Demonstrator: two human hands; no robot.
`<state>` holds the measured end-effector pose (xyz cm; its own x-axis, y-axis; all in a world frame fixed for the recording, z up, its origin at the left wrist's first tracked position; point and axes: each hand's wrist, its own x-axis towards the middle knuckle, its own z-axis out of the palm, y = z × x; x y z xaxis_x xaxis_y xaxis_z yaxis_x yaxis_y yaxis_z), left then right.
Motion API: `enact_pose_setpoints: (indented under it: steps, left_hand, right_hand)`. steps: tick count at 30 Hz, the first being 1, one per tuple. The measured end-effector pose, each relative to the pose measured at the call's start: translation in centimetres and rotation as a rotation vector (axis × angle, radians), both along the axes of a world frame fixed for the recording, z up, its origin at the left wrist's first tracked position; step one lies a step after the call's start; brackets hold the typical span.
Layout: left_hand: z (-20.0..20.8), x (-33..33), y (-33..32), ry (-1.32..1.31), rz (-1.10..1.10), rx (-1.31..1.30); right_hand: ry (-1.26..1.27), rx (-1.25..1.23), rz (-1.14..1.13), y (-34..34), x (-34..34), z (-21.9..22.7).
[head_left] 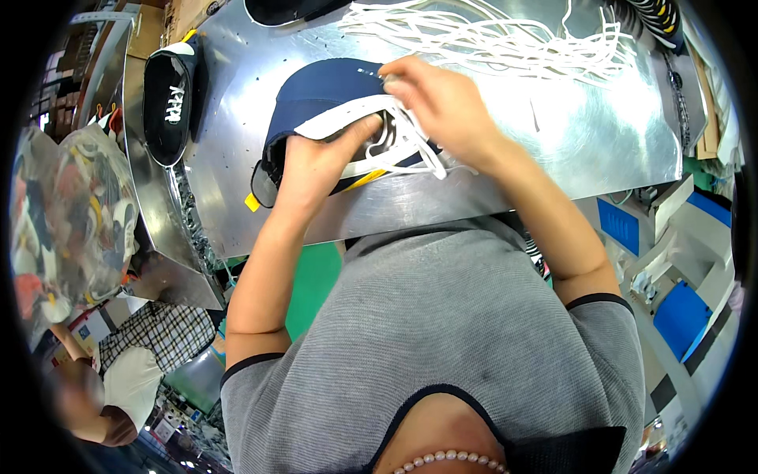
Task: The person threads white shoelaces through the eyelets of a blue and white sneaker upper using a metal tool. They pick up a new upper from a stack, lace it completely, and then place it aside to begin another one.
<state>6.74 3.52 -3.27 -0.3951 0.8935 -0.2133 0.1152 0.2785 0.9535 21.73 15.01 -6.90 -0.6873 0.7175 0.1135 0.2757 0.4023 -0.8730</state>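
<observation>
Two bent arms [264,268] | left hand [320,162] clasping navy shoe [328,83] | right hand [433,96] nearly closed at its edge, hold unclear

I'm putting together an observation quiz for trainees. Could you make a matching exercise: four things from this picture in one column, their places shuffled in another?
Things
1. Navy-blue fabric shoe
2. Loose heap of flat white laces
3. Black shoe with white criss-cross lacing
4. Bulging clear plastic bag

Places
A. By the left edge of the shiny metal table
B. In the person's bare left hand, with the bare right hand at it
C. At the picture's far left, off the table
D. On the table's far side, right of centre

Pairs: 1-B, 2-D, 3-A, 4-C
</observation>
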Motion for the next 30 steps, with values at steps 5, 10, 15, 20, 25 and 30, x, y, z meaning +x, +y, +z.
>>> enact_pose_setpoints:
  steps: [5,10,15,20,25,30]
  left_hand:
    - [-0.6,-0.5,0.7,-0.025,0.028,-0.078]
    - [9.2,-2.9,-6.1,-0.650,0.045,0.151]
    - [10.5,-6.1,-9.7,-0.753,0.217,0.653]
    - [1.8,1.7,-4.8,1.016,-0.196,0.229]
    - [-0.8,1.5,-4.3,0.796,-0.039,0.214]
    - [0.0,1.8,-3.9,0.591,0.075,0.015]
  right_hand:
    - [0.002,0.159,-0.018,-0.4,-0.9,-0.6]
    - [-0.117,0.168,-0.218,0.1,-0.8,-2.1]
    - [-0.126,0.208,-0.257,-0.6,-2.2,-2.0]
    - [0.081,0.386,-0.139,-1.3,-1.6,-1.9]
    - [0.136,0.302,-0.025,-2.0,1.0,0.3]
    - [0.078,-0.136,-0.089,-4.2,3.7,3.2]
